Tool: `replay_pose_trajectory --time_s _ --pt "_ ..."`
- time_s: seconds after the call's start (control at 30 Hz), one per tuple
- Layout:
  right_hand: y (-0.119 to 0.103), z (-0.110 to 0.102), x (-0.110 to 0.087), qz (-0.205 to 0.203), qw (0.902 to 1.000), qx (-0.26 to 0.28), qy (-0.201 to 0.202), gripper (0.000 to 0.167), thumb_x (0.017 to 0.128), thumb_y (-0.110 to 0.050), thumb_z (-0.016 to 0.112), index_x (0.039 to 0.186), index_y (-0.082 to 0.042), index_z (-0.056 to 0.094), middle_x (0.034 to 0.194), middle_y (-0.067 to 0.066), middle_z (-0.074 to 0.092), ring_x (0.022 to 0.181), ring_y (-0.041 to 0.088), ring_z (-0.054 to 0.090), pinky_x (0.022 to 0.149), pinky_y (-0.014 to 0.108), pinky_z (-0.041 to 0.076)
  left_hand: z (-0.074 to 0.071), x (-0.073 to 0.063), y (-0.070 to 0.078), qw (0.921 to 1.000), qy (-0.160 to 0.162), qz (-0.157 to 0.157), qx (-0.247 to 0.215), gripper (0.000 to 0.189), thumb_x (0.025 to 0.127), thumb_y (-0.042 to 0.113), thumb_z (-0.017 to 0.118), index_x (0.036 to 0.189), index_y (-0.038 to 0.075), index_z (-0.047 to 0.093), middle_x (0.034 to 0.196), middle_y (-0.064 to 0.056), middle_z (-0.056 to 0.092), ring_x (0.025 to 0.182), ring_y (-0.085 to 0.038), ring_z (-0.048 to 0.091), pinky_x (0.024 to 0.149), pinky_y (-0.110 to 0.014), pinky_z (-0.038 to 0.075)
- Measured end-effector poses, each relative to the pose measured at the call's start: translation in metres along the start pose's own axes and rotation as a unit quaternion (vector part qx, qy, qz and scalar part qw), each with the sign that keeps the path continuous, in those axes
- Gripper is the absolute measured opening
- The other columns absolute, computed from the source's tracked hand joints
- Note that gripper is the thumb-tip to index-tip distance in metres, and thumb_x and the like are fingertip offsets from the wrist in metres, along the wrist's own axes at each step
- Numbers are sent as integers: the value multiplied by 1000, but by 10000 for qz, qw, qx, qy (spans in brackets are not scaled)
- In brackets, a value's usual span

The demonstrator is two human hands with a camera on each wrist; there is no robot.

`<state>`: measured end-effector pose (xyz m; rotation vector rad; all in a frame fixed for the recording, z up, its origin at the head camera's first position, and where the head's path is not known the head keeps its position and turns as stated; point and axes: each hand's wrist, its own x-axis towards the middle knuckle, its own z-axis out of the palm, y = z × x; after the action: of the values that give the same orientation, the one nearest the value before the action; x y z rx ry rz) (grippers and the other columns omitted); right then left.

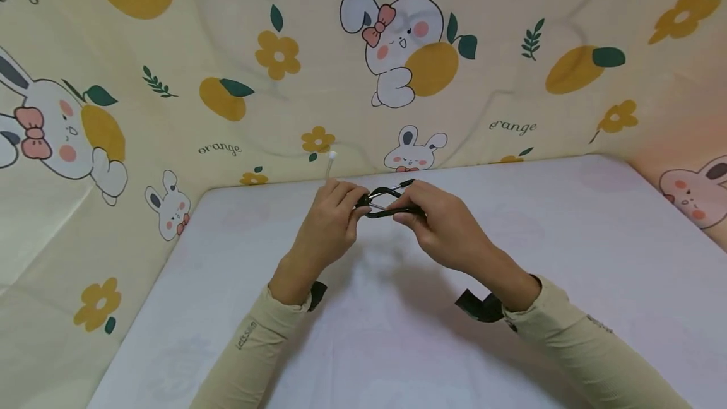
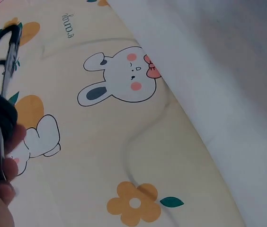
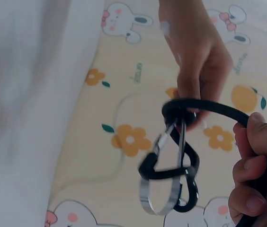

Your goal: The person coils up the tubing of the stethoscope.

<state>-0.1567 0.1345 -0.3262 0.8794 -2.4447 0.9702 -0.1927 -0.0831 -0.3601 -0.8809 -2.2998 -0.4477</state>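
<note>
A black cord point(image 3: 214, 108) is wound round a slim shiny metal piece point(image 3: 182, 142), just above the middle of the table. My left hand point(image 1: 329, 219) pinches the metal piece where the cord wraps it; in the left wrist view, fingertips point(image 2: 11, 168) curl against the thin metal bars. With thumb and fingers curled, my right hand point(image 1: 449, 226) grips a length of the cord to the right. Between the hands hang cord loops and a curved metal band point(image 3: 146, 196). A thin stem with a white tip point(image 1: 332, 155) sticks up beyond the left hand.
A white-covered table point(image 1: 363, 346) lies under both hands. Behind it and at the sides stands a cream cloth point(image 1: 318, 100) printed with rabbits, oranges and flowers. Dark straps point(image 1: 479, 307) stick out at the wrists, below the beige sleeves point(image 1: 568, 327).
</note>
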Motion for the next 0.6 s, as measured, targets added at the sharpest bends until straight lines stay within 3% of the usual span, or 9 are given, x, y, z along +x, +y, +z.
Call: replay_pose_trajectory --time_s 0.23,0.37,0.5,0.6 --pt "9 -8 3 185 9987 140 454 9 87 -7 75 95 -11 71 86 -3 65 66 6 53 58 21 45 2 -2 4 9967 -528 593 -155 21 98 20 63 113 5 66 102 -3 64 97 -20 50 83 -33 43" --pt "13 -12 4 237 9973 180 666 8 87 -9 76 93 -12 73 85 -3 66 64 7 51 58 20 42 2 -1 7 9932 -659 901 -321 26 96 27 66 113 7 66 104 -2 65 96 -18 49 84 -32 42" --pt "18 -13 6 252 9964 250 774 5 88 -11 75 92 -12 74 83 -4 66 66 8 50 58 20 41 2 1 8 9903 -645 1123 -511 33 89 27 75 114 8 66 105 -1 66 97 -17 50 84 -31 41" --pt "24 -14 7 329 9954 351 834 5 88 -13 75 93 -14 76 84 -4 68 67 7 53 59 19 42 3 1 9 9892 -443 1249 -623 34 83 22 80 111 8 68 102 -1 68 95 -17 51 80 -30 41"
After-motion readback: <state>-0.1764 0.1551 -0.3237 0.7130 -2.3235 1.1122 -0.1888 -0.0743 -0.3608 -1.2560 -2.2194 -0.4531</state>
